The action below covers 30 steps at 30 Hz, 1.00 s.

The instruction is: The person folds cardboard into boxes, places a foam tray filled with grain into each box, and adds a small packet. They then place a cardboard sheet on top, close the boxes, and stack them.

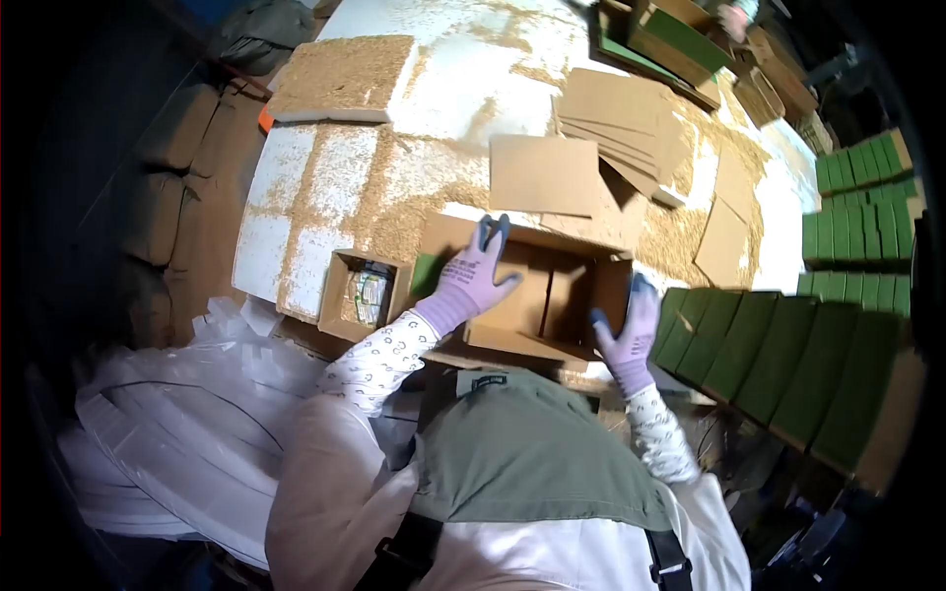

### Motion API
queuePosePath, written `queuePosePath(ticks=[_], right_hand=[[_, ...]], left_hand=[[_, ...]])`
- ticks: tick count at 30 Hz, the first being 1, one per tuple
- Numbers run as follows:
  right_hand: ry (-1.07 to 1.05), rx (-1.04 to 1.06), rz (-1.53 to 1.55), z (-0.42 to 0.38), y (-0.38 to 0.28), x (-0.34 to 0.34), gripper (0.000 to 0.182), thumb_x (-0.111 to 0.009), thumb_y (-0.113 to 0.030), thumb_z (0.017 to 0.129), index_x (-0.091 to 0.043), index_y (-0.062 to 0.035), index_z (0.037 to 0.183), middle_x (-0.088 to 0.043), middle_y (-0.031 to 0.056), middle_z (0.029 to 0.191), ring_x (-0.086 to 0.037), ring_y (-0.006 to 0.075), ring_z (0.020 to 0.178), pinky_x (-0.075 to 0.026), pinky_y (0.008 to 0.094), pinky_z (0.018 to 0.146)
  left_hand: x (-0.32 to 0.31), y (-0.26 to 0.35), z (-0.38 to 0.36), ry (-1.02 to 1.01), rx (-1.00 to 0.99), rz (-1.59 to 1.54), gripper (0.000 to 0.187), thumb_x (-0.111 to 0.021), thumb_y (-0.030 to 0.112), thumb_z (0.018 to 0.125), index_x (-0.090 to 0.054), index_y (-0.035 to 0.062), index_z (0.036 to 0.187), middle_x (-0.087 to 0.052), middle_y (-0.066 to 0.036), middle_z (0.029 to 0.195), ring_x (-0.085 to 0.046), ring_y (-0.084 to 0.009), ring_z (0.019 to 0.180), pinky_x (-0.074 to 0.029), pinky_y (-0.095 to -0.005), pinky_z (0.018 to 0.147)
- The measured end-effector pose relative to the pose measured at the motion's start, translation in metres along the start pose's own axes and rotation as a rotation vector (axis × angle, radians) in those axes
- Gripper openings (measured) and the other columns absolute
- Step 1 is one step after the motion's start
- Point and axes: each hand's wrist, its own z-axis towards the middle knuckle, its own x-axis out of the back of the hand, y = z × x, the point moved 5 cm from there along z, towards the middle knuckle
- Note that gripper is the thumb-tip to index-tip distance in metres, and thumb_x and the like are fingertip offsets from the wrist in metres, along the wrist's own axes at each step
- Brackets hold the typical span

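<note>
An open cardboard box (519,347) stands in front of me at the table's near edge, with bare brown walls and a dark slit across its bottom. My left hand (473,276), in a purple glove with dark fingertips, lies over the box's left part, fingers apart, beside a green patch. At the box's right end is my right hand (631,330), gloved the same way, its thumb apart from the fingers and touching the end wall. Flat cardboard sheets (544,175) lie just beyond the box.
Left of the box, a small carton (335,300) holds small packets. Sawdust-like crumbs cover much of the white table (261,251). Green boxes (778,360) stand in rows at right. Clear plastic (197,424) is piled at lower left. Another person's hand (734,22) is at the top right.
</note>
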Motion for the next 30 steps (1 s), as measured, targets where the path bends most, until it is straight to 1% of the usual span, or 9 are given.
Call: queuePosePath(ticks=[3,8,11,14,16,18,22,24,30], right_hand=[[0.02,-0.598,0.422,-0.037,0.084,-0.081,0.059,-0.063,-0.007,0.086,-0.041,0.0047,0.139,-0.051,0.0253,0.135,-0.049,0.0399,0.125,-0.038,0.0391,0.106],[-0.132,-0.613,0.347,-0.028,0.066,-0.073,0.038,-0.06,-0.005,0.087,-0.054,0.0022,0.124,-0.063,0.0248,0.11,-0.061,0.0392,0.105,-0.047,0.0408,0.091],[-0.037,-0.588,0.215,-0.018,0.052,-0.071,0.035,-0.061,-0.004,0.086,-0.056,0.0028,0.119,-0.064,0.0238,0.103,-0.063,0.0385,0.097,-0.048,0.0402,0.086],[-0.077,-0.642,0.26,-0.016,0.048,-0.063,0.033,-0.061,-0.004,0.085,-0.057,0.0033,0.117,-0.065,0.0231,0.101,-0.064,0.0372,0.094,-0.049,0.0391,0.085],[-0.071,-0.644,0.282,-0.01,0.047,-0.063,0.031,-0.061,-0.003,0.085,-0.058,0.0034,0.115,-0.065,0.0227,0.099,-0.064,0.0365,0.093,-0.049,0.0387,0.084],[-0.07,-0.643,0.278,-0.011,0.047,-0.061,0.03,-0.061,-0.003,0.085,-0.058,0.0034,0.114,-0.066,0.0225,0.099,-0.064,0.0361,0.093,-0.049,0.0385,0.084],[-0.101,-0.652,0.328,-0.014,0.052,-0.065,0.033,-0.062,-0.006,0.086,-0.058,0.0032,0.117,-0.066,0.0235,0.101,-0.064,0.0381,0.094,-0.049,0.0391,0.084],[-0.125,-0.642,0.271,-0.024,0.065,-0.073,0.04,-0.066,-0.013,0.087,-0.056,0.0039,0.121,-0.064,0.0248,0.106,-0.062,0.0399,0.099,-0.048,0.0418,0.088],[-0.139,-0.693,0.33,-0.022,0.058,-0.064,0.046,-0.059,-0.028,0.094,-0.054,0.001,0.129,-0.06,0.0252,0.122,-0.057,0.0386,0.114,-0.044,0.0421,0.097]], left_hand=[[0.06,-0.026,0.06,-0.061,0.048,-0.268,0.085,-0.056,0.056,0.091,-0.015,0.0178,0.155,-0.024,-0.022,0.156,-0.046,-0.0409,0.13,-0.037,-0.0459,0.112],[0.109,-0.329,0.21,0.73,0.506,-0.852,0.066,-0.073,0.049,0.079,-0.054,0.0026,0.123,-0.058,-0.014,0.111,-0.058,-0.0282,0.097,-0.047,-0.0378,0.084],[0.116,-0.408,0.248,0.595,0.627,-0.699,0.05,-0.07,0.028,0.08,-0.058,0.0071,0.123,-0.066,-0.012,0.099,-0.06,-0.0239,0.084,-0.049,-0.0352,0.078],[0.111,-0.401,0.247,0.568,0.738,-0.866,0.047,-0.074,0.017,0.078,-0.057,0.008,0.121,-0.065,-0.009,0.101,-0.059,-0.0215,0.086,-0.049,-0.0335,0.08],[0.093,-0.404,0.233,0.929,0.764,-1.169,0.041,-0.084,0.033,0.07,-0.07,0.0044,0.095,-0.064,-0.006,0.085,-0.06,-0.0203,0.077,-0.05,-0.0354,0.066],[0.083,-0.37,0.19,1.006,0.593,-1.765,0.042,-0.083,0.02,0.073,-0.065,0.0011,0.106,-0.064,-0.007,0.096,-0.061,-0.0207,0.087,-0.052,-0.038,0.071],[0.094,-0.366,0.109,0.776,0.279,-1.834,0.051,-0.077,0.027,0.08,-0.06,0.0088,0.125,-0.062,-0.009,0.118,-0.059,-0.0293,0.109,-0.052,-0.051,0.084],[0.106,-0.318,0.077,0.762,0.552,-1.669,0.05,-0.075,0.028,0.081,-0.059,0.009,0.125,-0.063,-0.008,0.119,-0.059,-0.0268,0.111,-0.052,-0.0458,0.09],[0.119,-0.233,0.04,0.573,0.294,-1.808,0.041,-0.064,0.024,0.085,-0.059,0.0047,0.121,-0.065,-0.011,0.116,-0.064,-0.028,0.104,-0.053,-0.0423,0.091]])
